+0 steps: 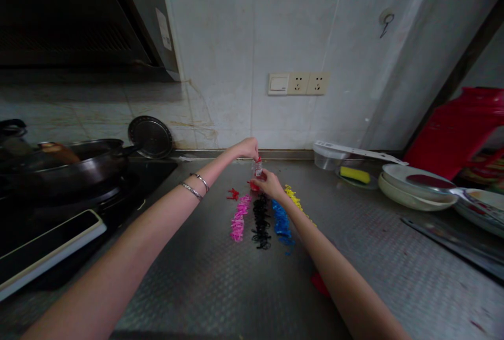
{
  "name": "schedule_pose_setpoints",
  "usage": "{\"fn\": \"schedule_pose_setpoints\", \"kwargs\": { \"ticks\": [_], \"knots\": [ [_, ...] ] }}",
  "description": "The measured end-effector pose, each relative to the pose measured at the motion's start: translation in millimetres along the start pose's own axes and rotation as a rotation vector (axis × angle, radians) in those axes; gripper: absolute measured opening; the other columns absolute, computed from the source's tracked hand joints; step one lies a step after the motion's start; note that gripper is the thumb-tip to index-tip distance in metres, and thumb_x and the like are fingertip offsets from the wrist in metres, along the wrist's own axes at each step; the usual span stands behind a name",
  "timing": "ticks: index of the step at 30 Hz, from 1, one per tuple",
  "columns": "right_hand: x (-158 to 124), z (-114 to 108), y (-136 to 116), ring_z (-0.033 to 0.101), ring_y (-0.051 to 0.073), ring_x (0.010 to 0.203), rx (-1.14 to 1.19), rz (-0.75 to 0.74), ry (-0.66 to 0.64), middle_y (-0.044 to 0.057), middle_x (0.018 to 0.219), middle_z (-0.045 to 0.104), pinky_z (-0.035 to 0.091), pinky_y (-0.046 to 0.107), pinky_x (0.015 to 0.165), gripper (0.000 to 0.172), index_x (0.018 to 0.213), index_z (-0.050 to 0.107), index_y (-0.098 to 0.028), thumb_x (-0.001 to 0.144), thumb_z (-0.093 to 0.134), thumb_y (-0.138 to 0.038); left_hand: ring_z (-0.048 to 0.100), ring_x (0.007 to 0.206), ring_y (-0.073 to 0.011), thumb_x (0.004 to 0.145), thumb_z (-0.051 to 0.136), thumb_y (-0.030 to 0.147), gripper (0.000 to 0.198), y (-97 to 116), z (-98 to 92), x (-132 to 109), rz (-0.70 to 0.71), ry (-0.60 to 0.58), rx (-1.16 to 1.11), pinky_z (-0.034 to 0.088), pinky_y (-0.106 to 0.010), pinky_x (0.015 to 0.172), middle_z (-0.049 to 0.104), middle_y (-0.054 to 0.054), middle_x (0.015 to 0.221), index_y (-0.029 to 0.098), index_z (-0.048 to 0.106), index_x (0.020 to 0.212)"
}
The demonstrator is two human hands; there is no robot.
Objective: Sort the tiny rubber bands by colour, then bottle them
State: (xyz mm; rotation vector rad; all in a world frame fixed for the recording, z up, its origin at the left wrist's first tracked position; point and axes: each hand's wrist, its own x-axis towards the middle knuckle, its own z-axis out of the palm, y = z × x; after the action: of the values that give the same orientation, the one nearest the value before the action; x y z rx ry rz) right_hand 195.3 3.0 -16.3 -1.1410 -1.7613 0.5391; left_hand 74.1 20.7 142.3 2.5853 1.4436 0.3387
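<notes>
My right hand (pixel 271 185) is wrapped round a small clear bottle (pixel 258 168), holding it upright over the counter. Above the bottle's mouth, my left hand (pixel 249 147) is closed in a pinch on a small red piece (pixel 259 159); whether this is a band or a cap I cannot tell. Below them lie rows of small loops like rubber bands: pink (pixel 240 219), black (pixel 261 222), blue (pixel 282 222) and yellow (pixel 294 197). The right forearm partly covers the yellow row. A little red cluster (pixel 233 193) rests left of the bottle, and more red shows beside my right fingers.
On the left, a pan (pixel 90 159) stands on the black stove beside a white-edged device (pixel 51 251). To the right are a yellow sponge (pixel 354 174), stacked bowls (pixel 413 193), a dark long blade-like tool (pixel 452 245) and a red jug (pixel 452 130). A tiled wall rises behind.
</notes>
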Motion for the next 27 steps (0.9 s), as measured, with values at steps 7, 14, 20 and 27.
{"fn": "schedule_pose_setpoints", "kwargs": {
  "ticks": [7, 14, 20, 27],
  "knots": [
    [-0.3, -0.7, -2.0, 0.060, 0.017, 0.073, -0.005, -0.012, -0.013, 0.005, 0.083, 0.068, 0.046, 0.029, 0.070, 0.028, 0.089, 0.061, -0.016, 0.067, 0.062, -0.033, 0.045, 0.049, -0.0081, 0.058, 0.065, 0.022, 0.020, -31.6, 2.6, 5.5, -0.014, 0.105, -0.286, 0.035, -0.020, 0.051, 0.057, 0.000, 0.050, 0.009, 0.071, 0.071],
    [-0.9, -1.2, -3.6, 0.061, 0.017, 0.074, 0.029, -0.030, -0.011, 0.006, 0.084, 0.068, 0.046, 0.028, 0.070, 0.030, 0.091, 0.061, -0.015, 0.068, 0.062, -0.032, 0.044, 0.050, -0.0078, 0.058, 0.061, 0.016, 0.022, -68.0, 67.2, -3.6, -0.046, -0.045, -0.198, 0.034, -0.018, 0.051, 0.055, 0.003, 0.051, 0.012, 0.071, 0.077],
    [-0.4, -0.1, -1.0, 0.062, 0.018, 0.077, 0.024, -0.020, -0.015, 0.005, 0.086, 0.068, 0.047, 0.030, 0.072, 0.028, 0.091, 0.062, -0.017, 0.068, 0.063, -0.032, 0.049, 0.056, -0.0113, 0.061, 0.060, 0.015, 0.018, -74.0, 103.6, -16.3, -0.036, -0.106, -0.148, 0.038, -0.021, 0.056, 0.062, -0.001, 0.062, 0.011, 0.069, 0.075],
    [-1.6, -0.8, -2.5, 0.062, 0.017, 0.073, 0.035, -0.019, -0.012, 0.005, 0.083, 0.068, 0.048, 0.029, 0.069, 0.027, 0.089, 0.061, -0.016, 0.068, 0.063, -0.032, 0.050, 0.056, -0.0118, 0.067, 0.055, 0.017, 0.012, -83.8, 117.2, -14.0, -0.023, -0.066, -0.161, 0.041, -0.023, 0.059, 0.061, -0.003, 0.063, 0.010, 0.065, 0.070]
  ]
}}
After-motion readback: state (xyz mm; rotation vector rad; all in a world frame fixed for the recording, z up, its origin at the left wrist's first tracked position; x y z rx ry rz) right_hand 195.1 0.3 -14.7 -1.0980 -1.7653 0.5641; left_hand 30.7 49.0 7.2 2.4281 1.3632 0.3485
